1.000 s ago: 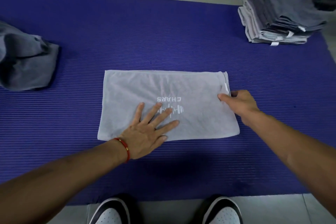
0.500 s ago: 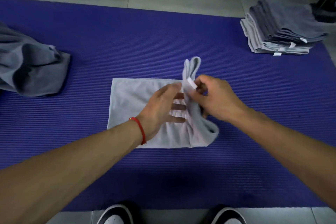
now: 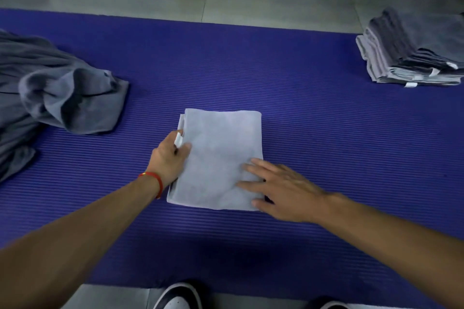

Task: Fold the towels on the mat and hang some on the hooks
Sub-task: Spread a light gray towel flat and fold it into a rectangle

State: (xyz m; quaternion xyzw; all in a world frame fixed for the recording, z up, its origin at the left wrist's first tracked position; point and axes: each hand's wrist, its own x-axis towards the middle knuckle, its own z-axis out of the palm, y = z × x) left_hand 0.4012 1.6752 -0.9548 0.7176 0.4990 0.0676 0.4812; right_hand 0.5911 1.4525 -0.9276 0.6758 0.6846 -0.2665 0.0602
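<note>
Towel (image 3: 221, 155): pale grey, folded square, mid-mat (image 3: 301, 118). Left hand (image 3: 168, 160) pinches its left edge by the tag; right hand (image 3: 283, 190) lies flat, fingers straight, on near-right corner. Unfolded heap (image 3: 62, 98) left, folded stack (image 3: 411, 57) far right. Risk: layers slipping askew if lifted one-sided.

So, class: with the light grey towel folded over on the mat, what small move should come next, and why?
Probably lift the folded towel across to the folded stack. It already lies as a compact rectangle; the left hand grips its left edge by the tag, and the right hand lies flat on its near right corner.
</note>
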